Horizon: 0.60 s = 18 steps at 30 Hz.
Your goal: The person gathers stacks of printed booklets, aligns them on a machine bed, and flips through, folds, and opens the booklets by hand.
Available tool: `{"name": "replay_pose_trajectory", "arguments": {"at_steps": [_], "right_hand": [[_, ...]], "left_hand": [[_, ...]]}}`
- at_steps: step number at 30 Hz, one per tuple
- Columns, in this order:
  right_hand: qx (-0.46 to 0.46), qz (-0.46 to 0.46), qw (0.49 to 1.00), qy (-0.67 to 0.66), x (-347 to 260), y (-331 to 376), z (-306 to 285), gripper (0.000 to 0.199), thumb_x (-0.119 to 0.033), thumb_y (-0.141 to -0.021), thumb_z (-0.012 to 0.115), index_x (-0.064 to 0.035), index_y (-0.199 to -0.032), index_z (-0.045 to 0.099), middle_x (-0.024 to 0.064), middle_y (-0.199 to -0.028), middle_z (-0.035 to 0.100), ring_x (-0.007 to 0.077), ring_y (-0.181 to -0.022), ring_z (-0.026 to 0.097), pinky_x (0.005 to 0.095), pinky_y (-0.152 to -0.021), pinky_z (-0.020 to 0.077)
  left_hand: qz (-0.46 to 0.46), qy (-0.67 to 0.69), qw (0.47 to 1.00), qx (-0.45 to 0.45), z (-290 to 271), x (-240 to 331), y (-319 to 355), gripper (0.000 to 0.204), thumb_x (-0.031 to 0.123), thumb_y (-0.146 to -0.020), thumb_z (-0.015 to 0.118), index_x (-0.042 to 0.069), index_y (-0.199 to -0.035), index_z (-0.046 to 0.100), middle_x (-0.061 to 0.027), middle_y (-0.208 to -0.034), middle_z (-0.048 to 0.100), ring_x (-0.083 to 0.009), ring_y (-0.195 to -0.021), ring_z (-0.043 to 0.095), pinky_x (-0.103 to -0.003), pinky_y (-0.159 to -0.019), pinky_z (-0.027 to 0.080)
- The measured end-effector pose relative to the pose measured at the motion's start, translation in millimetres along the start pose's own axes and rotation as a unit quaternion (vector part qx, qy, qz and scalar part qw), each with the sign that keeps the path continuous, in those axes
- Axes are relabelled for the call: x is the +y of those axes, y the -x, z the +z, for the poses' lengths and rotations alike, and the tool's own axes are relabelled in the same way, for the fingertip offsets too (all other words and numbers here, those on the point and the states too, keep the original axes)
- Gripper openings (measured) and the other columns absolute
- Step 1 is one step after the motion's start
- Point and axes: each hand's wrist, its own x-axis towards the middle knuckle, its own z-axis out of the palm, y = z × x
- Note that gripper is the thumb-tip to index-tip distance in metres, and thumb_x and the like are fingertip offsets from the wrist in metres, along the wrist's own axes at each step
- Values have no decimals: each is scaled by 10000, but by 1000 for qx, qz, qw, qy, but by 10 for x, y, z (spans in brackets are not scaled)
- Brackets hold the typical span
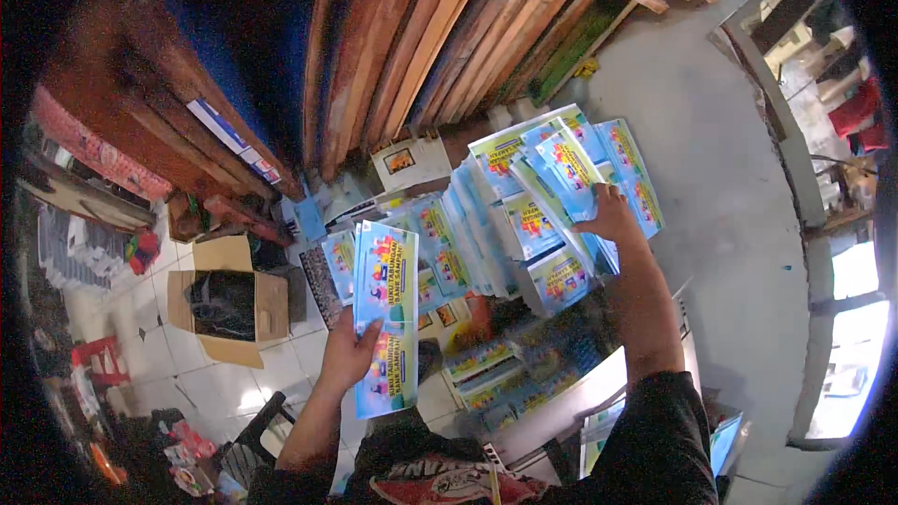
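My left hand [348,355] grips a long printed cover sheet [385,271] by its lower left edge, thumb on top. The sheet is blue, yellow and white, with cartoon figures, and carries the same design twice. At the right, my right hand [613,217] pinches the edge of a similar printed sheet [569,161] atop a pile. Around that hand stand tall, uneven stacks of the same sheets [479,229], some leaning over each other. How many sheets each hand holds I cannot tell.
Wooden planks [421,47] lean along the back beside a grey wall [706,187]. An open cardboard box [271,307] with something black inside stands on the white tiled floor [178,355] at left. More printed sheets [496,374] lie lower down, near my body. A red plastic item [101,361] sits far left.
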Motion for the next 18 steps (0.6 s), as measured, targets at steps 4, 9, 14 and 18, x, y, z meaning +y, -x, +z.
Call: {"name": "replay_pose_trajectory", "arguments": {"at_steps": [4,9,14,18], "right_hand": [[-29,-12,997,-73,88,-197,33,1051,-511,-561,847,0,-1374,418,255,-1320,472,402,-1239,466,461,-1040,398],[-116,-41,989,-78,196,-299,-78,1043,-579,-642,786,-9,-1418,385,242,-1395,436,379,-1269,461,441,-1044,402],[-121,-37,985,-113,135,-254,-171,1006,-553,-645,797,-7,-1400,415,249,-1379,455,374,-1242,493,426,-1044,405],[-139,-14,983,-120,118,-283,-148,986,-529,-644,810,-11,-1391,430,247,-1367,469,374,-1234,501,421,-1041,411]], "left_hand": [[-8,-2,1000,-11,86,-49,-213,380,255,-914,596,19,-1196,501,-230,-914,653,-402,-834,646,-478,-761,499],[-35,-15,995,-95,265,152,-400,405,266,-924,573,38,-1235,452,-242,-819,650,-418,-747,651,-504,-667,502],[23,-6,995,-97,426,208,-519,402,275,-931,555,44,-1237,434,-280,-877,645,-488,-834,619,-566,-701,490],[-3,-88,988,-127,519,284,-591,449,327,-929,534,42,-1251,403,-298,-856,639,-493,-784,625,-602,-695,480]]}}
